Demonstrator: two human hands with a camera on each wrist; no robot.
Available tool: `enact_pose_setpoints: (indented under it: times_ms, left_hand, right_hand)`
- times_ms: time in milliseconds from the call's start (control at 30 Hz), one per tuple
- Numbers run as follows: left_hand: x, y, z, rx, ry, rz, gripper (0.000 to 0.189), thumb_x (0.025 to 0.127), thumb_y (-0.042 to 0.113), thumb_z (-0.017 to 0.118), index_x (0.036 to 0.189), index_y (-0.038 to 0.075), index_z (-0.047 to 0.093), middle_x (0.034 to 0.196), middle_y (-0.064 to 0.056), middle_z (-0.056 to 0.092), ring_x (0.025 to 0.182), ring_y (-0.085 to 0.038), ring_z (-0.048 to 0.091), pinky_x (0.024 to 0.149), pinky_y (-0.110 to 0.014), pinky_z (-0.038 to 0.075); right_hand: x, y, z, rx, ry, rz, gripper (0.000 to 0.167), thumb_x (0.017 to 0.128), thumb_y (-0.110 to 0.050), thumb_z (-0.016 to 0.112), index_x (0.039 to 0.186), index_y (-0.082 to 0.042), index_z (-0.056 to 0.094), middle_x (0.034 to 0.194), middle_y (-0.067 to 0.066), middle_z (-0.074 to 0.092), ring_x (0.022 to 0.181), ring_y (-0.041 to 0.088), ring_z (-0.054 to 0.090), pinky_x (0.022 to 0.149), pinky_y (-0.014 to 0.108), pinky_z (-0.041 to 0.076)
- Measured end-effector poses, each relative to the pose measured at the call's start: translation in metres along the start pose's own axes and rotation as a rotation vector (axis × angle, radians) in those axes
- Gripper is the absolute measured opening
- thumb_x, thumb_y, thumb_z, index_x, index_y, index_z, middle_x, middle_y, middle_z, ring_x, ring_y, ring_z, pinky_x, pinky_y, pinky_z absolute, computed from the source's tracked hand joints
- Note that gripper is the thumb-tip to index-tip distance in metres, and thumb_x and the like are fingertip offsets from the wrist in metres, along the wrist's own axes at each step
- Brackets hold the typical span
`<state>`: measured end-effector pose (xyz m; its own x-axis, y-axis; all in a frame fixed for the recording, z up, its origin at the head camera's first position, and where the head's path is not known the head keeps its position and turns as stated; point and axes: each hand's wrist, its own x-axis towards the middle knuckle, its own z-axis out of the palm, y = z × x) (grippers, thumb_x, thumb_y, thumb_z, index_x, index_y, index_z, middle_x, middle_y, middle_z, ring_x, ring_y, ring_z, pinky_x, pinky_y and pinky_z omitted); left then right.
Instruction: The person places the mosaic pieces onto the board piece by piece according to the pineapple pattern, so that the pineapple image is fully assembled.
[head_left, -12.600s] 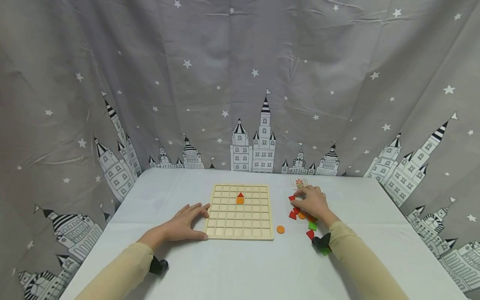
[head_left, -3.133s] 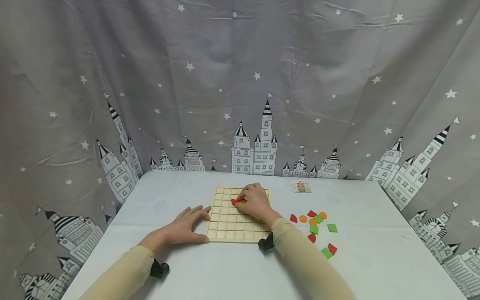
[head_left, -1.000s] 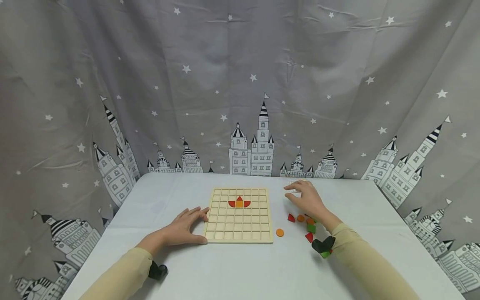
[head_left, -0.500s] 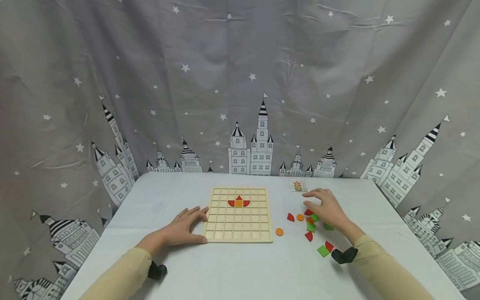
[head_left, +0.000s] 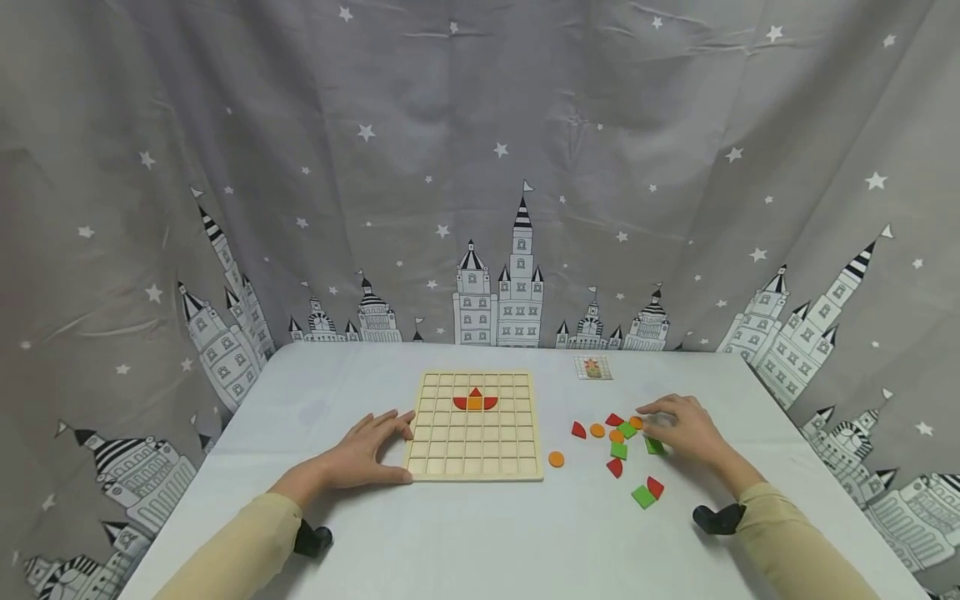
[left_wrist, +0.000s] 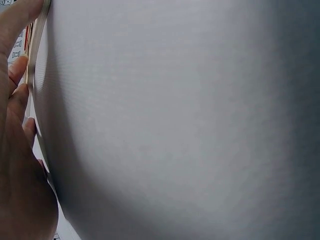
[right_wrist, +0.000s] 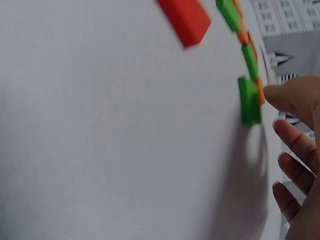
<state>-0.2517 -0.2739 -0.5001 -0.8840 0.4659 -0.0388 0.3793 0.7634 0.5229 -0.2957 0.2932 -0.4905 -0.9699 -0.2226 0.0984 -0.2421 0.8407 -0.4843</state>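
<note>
A pale wooden grid board (head_left: 472, 457) lies on the white table. On it an orange square (head_left: 475, 403) has a red triangle (head_left: 476, 392) above it and red quarter-circles (head_left: 460, 403) at both sides. My left hand (head_left: 360, 454) rests at the board's left edge, thumb and fingers spread and touching it. To the right, my right hand (head_left: 684, 429) is low over loose pieces, its fingers apart in the right wrist view. Its thumb and fingertips are nearest an orange disc (head_left: 636, 422) and a green square (head_left: 655, 446), the latter partly hidden by the hand.
Loose red quarter-circles (head_left: 578, 430), orange discs (head_left: 556, 459) and green squares (head_left: 643, 497) lie right of the board. Behind them is a small pattern card (head_left: 593, 367) with a grid. A grey curtain (head_left: 480, 167) printed with castles hangs beyond the table.
Red quarter-circles now flank the orange square. My right hand has left the board, passed near the card, and moved right and nearer to me over the loose pieces. The left hand stays put.
</note>
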Motion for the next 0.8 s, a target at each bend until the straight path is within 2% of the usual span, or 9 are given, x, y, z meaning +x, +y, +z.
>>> enact_pose_setpoints:
  times_ms: [267,533,800]
  left_hand:
    - [0.0008,-0.002,0.0013,-0.004,0.006,-0.006,0.057,0.08,0.064,0.078,0.117,0.028,0.053,0.165,-0.005,0.032,0.153,-0.039,0.02,0.124,-0.06,0.003]
    - [-0.0003,-0.0001,0.0009,-0.008,-0.002,-0.017,0.057,0.079,0.063,0.078,0.118,0.029,0.053,0.166,-0.004,0.032,0.154,-0.038,0.019,0.124,-0.06,0.003]
    - [-0.0007,-0.0006,0.0004,-0.011,-0.004,-0.024,0.057,0.079,0.063,0.079,0.118,0.029,0.053,0.166,-0.004,0.031,0.154,-0.039,0.018,0.124,-0.06,0.003]
  right_hand:
    - [0.0052,0.0111,0.0043,0.055,-0.058,0.067,0.035,0.092,-0.033,0.075,0.123,-0.014,0.074,0.126,0.014,0.063,0.119,0.039,0.048,0.098,0.064,0.044]
    - [0.0058,0.0103,0.0068,0.067,-0.061,0.071,0.032,0.092,-0.033,0.075,0.119,-0.015,0.076,0.126,0.015,0.063,0.122,0.043,0.045,0.101,0.069,0.037]
    - [0.0065,0.0126,0.0096,0.093,-0.056,0.093,0.035,0.092,-0.035,0.075,0.119,-0.013,0.075,0.128,0.017,0.061,0.124,0.044,0.044,0.102,0.069,0.039]
